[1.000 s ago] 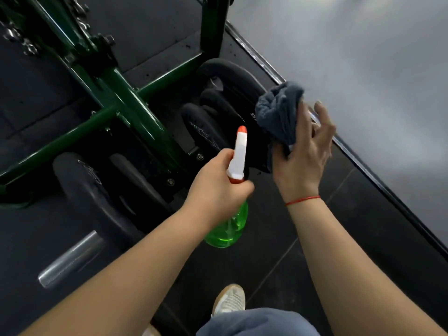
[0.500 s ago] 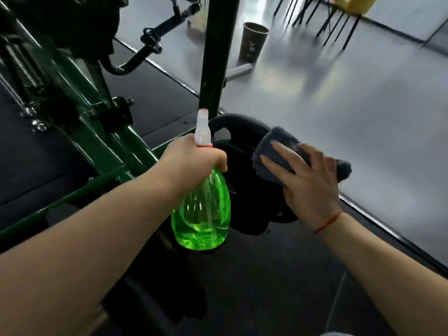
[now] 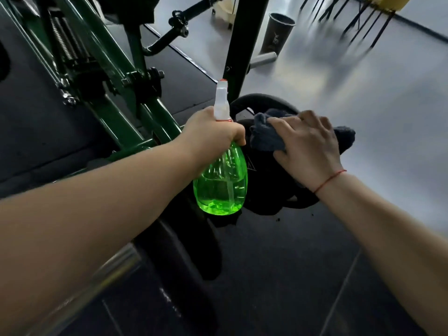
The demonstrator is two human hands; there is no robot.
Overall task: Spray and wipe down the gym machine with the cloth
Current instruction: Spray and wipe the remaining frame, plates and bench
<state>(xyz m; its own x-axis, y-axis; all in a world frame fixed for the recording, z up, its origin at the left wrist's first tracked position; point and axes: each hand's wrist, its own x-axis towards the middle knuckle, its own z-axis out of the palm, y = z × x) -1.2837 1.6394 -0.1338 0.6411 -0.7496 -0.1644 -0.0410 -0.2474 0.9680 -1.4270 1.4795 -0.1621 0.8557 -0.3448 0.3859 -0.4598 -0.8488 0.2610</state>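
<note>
So the left hand has its fingers wrapped tight round the neck of the spray bottle, right under the white trigger head with the orange tip, and the nozzle points up and away toward the black upright post. The bottle is see-through green, maybe a third full of liquid, and it hangs in the air in front of the stack of black weight plates at the foot of the gym machine, which is all dark green tubing with bolts and a spring up top left. The right hand lies palm down on the grey cloth, fingers stretched out and slightly spread over it, pressing it onto the top edge of the plates. The cloth is bunched up and pokes out on both sides of the hand. There's a thin red string round that wrist. A chrome bar sticks out bottom left, partly behind the left forearm. Further back on the light grey floor stands a dark paper cup, close to the post, with some thin black chair legs behind it, pretty blurry
</note>
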